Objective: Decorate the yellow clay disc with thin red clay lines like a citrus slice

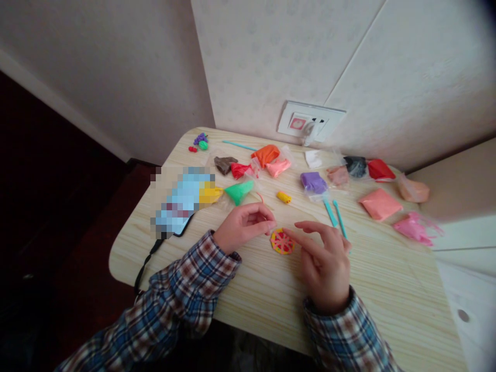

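Note:
A small round clay piece (pixel 282 241) lies flat on the table, with a yellow rim, a red inside and pale pink strips across it. My left hand (pixel 248 225) is at its upper left edge, thumb and fingertips pinched together; what they hold, if anything, is too small to make out. From the right, my right hand (pixel 325 261) reaches over with its index finger stretched to the top of the round piece. Its other fingers are loosely bent and apart. A yellow clay roll (pixel 284 197) lies just beyond the hands.
Bags of coloured clay stand around, among them green (pixel 239 192), purple (pixel 313 183), orange (pixel 265 154) and salmon (pixel 380 204). Two blue modelling tools (pixel 339 217) lie right of centre. A phone (pixel 180 201) with a black strap is at left, small clay fruits (pixel 201 139) behind.

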`<control>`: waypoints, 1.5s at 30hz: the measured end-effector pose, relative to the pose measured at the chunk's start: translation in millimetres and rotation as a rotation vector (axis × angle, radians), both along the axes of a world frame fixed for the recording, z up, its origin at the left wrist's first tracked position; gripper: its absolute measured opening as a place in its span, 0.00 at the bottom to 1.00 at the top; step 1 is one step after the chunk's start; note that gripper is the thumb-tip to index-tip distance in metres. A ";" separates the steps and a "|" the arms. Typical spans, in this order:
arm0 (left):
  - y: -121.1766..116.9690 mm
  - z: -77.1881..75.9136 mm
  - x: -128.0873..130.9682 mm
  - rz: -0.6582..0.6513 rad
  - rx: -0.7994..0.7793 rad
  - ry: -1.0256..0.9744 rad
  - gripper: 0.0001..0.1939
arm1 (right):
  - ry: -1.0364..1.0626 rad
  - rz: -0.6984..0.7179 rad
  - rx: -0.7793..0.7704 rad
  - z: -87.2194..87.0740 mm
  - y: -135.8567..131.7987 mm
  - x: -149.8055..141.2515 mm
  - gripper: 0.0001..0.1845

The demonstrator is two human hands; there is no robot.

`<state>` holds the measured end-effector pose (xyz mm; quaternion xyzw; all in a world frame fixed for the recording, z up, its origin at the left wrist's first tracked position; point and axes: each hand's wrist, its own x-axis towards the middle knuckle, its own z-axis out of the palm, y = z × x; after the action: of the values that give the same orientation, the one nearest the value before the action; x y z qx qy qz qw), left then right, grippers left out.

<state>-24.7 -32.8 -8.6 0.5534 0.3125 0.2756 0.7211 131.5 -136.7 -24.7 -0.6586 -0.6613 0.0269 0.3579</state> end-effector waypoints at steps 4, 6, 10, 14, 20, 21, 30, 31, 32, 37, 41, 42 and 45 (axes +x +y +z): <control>-0.7 1.3 -1.0 0.002 0.021 0.019 0.09 | 0.091 -0.051 0.019 1.1 -0.4 8.2 0.19; -1.1 1.2 -1.7 0.052 0.098 0.035 0.08 | 0.120 -0.094 0.024 1.3 -0.5 11.5 0.18; -2.7 0.8 -2.5 0.190 0.425 0.115 0.04 | 0.150 -0.130 0.033 0.7 -0.1 14.0 0.16; -5.2 1.5 -2.8 0.232 0.725 0.213 0.01 | 0.153 -0.143 0.047 0.5 1.0 13.2 0.15; -1.5 0.4 -6.3 0.487 1.050 0.501 0.04 | 0.168 -0.143 0.071 -0.7 1.5 13.7 0.14; 0.6 0.2 -6.5 0.531 1.072 0.551 0.06 | 0.166 -0.138 0.072 -1.4 1.5 14.1 0.14; 13.6 -6.9 -4.4 0.599 1.077 0.863 0.20 | 0.171 -0.101 0.089 -8.1 1.2 14.3 0.14; 14.1 -8.1 -5.1 0.600 1.059 0.865 0.19 | 0.168 -0.099 0.091 -8.7 1.3 14.4 0.14; 14.7 -9.2 -5.9 0.597 1.039 0.860 0.19 | 0.166 -0.101 0.093 -9.1 1.4 14.6 0.14; 16.7 -11.9 -8.3 0.563 1.013 0.819 0.19 | 0.155 -0.199 0.120 -7.7 5.7 19.8 0.12; 17.9 -15.0 -8.5 0.560 1.049 0.800 0.20 | 0.023 -0.361 0.081 -5.7 10.8 25.2 0.12; 18.3 -16.2 -8.7 0.566 1.056 0.795 0.20 | -0.015 -0.409 0.064 -5.8 11.4 26.5 0.12; 19.3 -19.5 -10.2 0.593 1.071 0.791 0.18 | -0.087 -0.544 0.028 -8.0 11.7 31.6 0.13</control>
<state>-34.9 -13.5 -28.1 0.7807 0.5088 0.3540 0.0796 163.2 -125.1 -32.6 -0.8075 -0.4754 -0.1076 0.3322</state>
